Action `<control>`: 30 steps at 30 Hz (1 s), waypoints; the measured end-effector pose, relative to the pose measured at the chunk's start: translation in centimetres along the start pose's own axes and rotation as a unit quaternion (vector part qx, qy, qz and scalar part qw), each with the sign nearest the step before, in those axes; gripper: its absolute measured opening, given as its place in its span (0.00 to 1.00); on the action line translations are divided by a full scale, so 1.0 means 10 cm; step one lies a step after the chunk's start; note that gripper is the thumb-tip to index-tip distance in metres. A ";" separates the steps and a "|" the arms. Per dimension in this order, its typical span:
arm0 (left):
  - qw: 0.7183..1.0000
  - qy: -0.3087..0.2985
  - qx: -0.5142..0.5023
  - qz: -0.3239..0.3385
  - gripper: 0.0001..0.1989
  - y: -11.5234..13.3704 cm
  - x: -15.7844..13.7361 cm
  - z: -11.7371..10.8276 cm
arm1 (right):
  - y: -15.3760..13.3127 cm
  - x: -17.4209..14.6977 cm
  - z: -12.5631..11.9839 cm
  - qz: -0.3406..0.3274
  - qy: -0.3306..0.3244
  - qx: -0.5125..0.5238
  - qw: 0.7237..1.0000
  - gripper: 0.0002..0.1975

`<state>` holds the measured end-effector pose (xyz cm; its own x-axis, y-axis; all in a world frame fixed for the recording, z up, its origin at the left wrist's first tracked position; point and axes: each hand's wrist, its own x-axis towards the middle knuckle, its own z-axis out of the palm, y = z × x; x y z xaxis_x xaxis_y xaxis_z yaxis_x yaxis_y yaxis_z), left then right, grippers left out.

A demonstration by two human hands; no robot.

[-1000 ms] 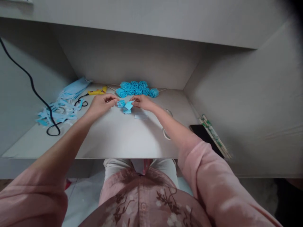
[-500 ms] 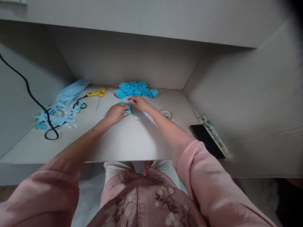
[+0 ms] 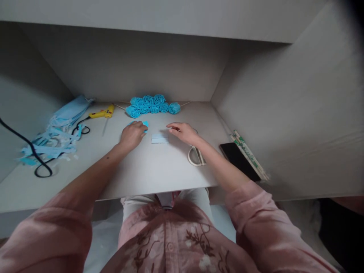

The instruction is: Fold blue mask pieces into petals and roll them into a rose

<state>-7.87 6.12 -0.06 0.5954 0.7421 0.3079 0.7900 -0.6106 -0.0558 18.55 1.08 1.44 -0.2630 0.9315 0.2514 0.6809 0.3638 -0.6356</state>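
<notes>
My left hand [image 3: 133, 135] is bent over some small bright-blue pieces [image 3: 146, 124], its fingers curled on them at the tabletop; most of them are hidden beneath it. To the right, my right hand [image 3: 183, 132] hovers with fingers stretched to the left and a little apart, holding nothing I can see. Between the hands lies a flat pale-blue folded strip [image 3: 159, 139]. Scissors [image 3: 195, 156] lie partly under my right wrist, with a handle loop showing. Behind the hands, several blue fabric roses [image 3: 155, 104] on thin sticks are stacked.
A yellow glue gun [image 3: 105, 112] with a black cord [image 3: 31, 146] lies at the left. Near it are pale-blue face masks [image 3: 72, 110] and a heap of cut mask strips [image 3: 54, 143]. A black phone [image 3: 239, 161] and wrapped sticks [image 3: 250, 153] lie by the right wall.
My right hand has moved away from the left hand to the right. The left hand stays over the blue pieces. The view has shifted, and the scissors' handle shows more.
</notes>
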 end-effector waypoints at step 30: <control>0.855 0.017 -0.512 -0.078 0.27 0.52 0.18 -0.14 | -0.15 -0.04 0.08 -0.013 0.001 -0.008 1.000 0.07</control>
<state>-2.91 3.95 1.56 0.4754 0.8389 0.2649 0.3070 -0.4404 0.8437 17.12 0.22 1.71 -0.2807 0.9213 0.2690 0.6850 0.3886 -0.6163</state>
